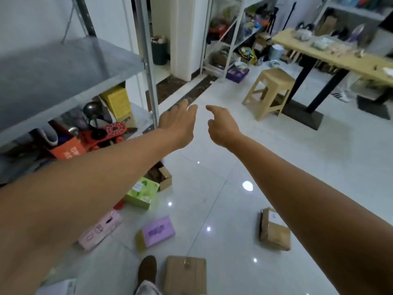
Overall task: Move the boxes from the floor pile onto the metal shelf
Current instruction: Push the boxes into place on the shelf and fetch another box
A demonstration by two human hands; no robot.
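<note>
Both arms are stretching forward with the left hand (180, 122) and right hand (221, 126) holding nothing, fingers loose, while the boxes (158, 232) are lying scattered on the floor (319, 167) beside the shelf (63, 71), so a pick-up seems in hand, calling for stooping to grasp one.

The grey metal shelf board (53, 77) has bare room on top. Its thin silver post (147, 60) stands at the front corner. The white tile floor (202, 177) ahead is open.
</note>
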